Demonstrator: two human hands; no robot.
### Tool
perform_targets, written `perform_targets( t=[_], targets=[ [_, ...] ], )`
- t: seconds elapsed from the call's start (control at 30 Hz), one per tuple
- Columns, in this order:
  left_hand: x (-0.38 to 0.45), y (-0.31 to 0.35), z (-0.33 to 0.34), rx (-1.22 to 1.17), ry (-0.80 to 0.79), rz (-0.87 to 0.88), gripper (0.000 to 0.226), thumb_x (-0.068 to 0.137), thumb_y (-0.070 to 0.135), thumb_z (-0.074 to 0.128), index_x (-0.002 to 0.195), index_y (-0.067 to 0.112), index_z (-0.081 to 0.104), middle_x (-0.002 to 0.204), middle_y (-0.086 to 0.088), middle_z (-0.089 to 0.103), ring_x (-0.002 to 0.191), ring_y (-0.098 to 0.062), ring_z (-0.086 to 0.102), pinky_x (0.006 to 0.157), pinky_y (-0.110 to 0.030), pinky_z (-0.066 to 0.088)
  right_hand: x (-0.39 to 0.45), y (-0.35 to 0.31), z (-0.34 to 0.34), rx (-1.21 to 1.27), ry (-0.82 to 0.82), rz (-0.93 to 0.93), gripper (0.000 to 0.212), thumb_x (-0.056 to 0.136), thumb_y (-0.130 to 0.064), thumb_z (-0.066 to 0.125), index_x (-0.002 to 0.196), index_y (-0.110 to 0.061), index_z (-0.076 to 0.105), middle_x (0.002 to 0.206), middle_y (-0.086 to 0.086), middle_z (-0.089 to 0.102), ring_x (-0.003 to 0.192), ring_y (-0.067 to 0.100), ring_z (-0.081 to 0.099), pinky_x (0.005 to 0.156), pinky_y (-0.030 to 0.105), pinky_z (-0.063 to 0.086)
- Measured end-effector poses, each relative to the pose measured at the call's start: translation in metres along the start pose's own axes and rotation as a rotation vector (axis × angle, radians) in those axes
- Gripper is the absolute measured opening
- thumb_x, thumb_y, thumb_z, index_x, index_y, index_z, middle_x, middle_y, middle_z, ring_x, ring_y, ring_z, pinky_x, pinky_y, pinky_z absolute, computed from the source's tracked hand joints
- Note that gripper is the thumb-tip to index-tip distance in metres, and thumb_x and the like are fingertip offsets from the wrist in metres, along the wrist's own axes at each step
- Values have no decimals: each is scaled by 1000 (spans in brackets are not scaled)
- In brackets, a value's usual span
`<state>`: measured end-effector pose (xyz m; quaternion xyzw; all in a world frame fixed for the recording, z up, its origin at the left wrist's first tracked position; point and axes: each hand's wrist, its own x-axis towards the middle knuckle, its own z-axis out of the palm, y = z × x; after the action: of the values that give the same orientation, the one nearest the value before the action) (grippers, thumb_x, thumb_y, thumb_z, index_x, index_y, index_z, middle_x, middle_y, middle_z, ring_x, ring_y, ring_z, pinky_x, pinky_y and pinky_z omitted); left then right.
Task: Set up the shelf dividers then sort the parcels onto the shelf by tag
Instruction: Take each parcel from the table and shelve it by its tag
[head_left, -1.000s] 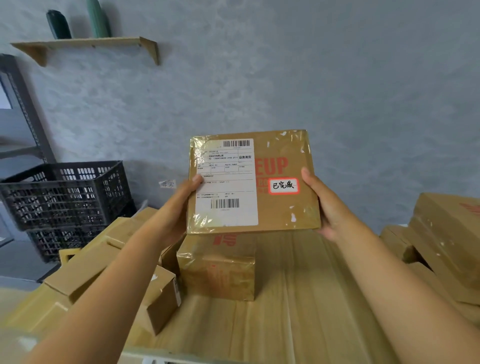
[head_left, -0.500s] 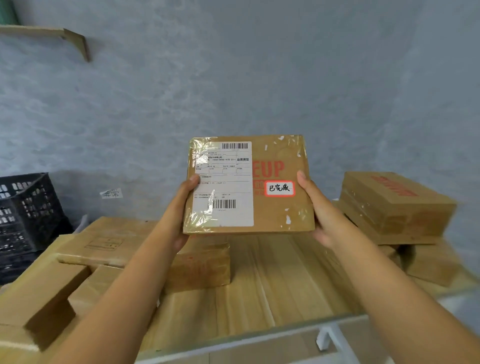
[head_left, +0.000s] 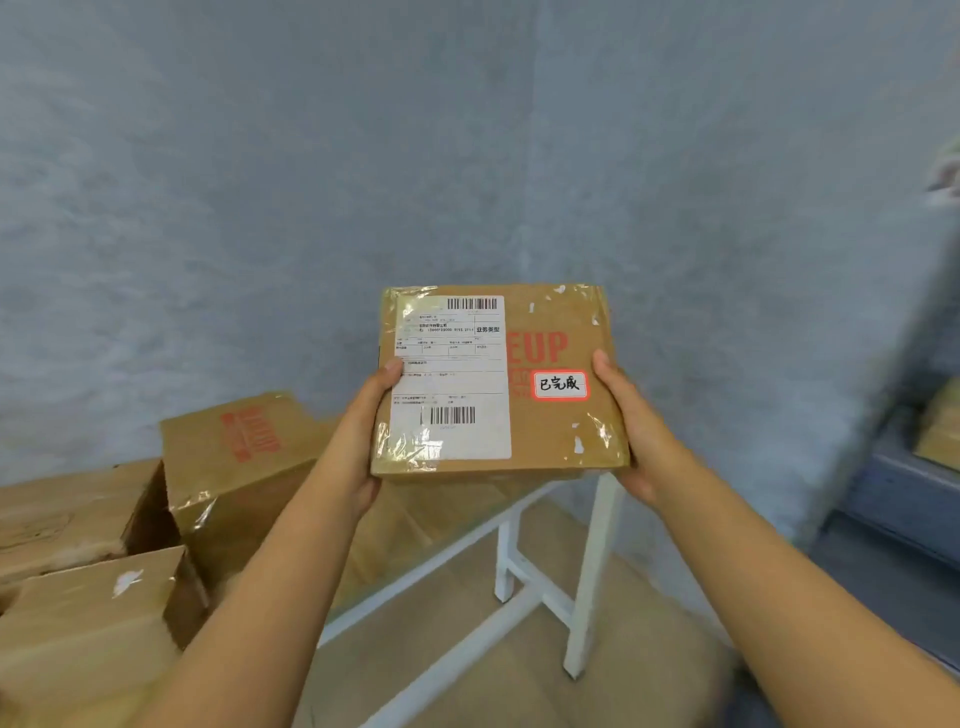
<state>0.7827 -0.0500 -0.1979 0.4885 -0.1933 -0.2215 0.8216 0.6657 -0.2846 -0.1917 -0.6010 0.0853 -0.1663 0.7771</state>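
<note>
Both hands grasp a taped cardboard parcel (head_left: 550, 332) by its side edges: left hand (head_left: 358, 447), right hand (head_left: 631, 436). A red-bordered tag (head_left: 560, 385) faces the camera.

The parcel (head_left: 550, 447) I hold is matt brown cardboard, its edges wrapped in glossy, crinkled clear tape. A smooth white paper label (head_left: 451, 379) covers its left half, and right of the label sits a small white tag (head_left: 560, 385) with a red border. Left of the parcel, more boxes (head_left: 228, 467) – the same matt cardboard. Below it, a table frame (head_left: 587, 582) painted smooth white.
</note>
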Motion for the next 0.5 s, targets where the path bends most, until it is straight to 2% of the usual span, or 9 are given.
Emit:
perform_targets(
  t=[0.1, 0.23, 0.37, 0.5],
  targets=[
    [-10, -14, 42, 24, -111, -30, 35, 95, 47, 55, 116, 24, 71, 119, -9, 72, 104, -27, 72, 70, -34, 61, -46, -20, -36, -52, 56, -51, 50, 85, -65, 56, 119, -31, 73, 121, 4, 73, 109, 22, 71, 76, 30, 60],
    [-27, -35, 102, 26, -220, -46, 33, 90, 50, 57, 106, 30, 78, 120, -7, 72, 105, -26, 71, 70, -35, 60, -105, -47, -80, -122, 162, -102, 53, 83, -65, 58, 121, -30, 70, 121, 4, 73, 108, 22, 71, 75, 29, 61],
    [-50, -68, 166, -8, -291, -81, 34, 91, 49, 57, 107, 27, 78, 120, -8, 72, 105, -26, 72, 70, -36, 61, -172, -69, -131, -187, 249, -142, 54, 85, -65, 57, 125, -29, 65, 121, 5, 73, 110, 23, 71, 81, 32, 61],
    [-79, -107, 238, -36, -360, -124, 33, 90, 48, 58, 106, 28, 78, 119, -8, 73, 104, -24, 72, 72, -35, 61, -246, -93, -186, -225, 345, -141, 59, 80, -69, 60, 124, -30, 67, 118, 4, 74, 107, 24, 72, 75, 31, 61]
  ],
)
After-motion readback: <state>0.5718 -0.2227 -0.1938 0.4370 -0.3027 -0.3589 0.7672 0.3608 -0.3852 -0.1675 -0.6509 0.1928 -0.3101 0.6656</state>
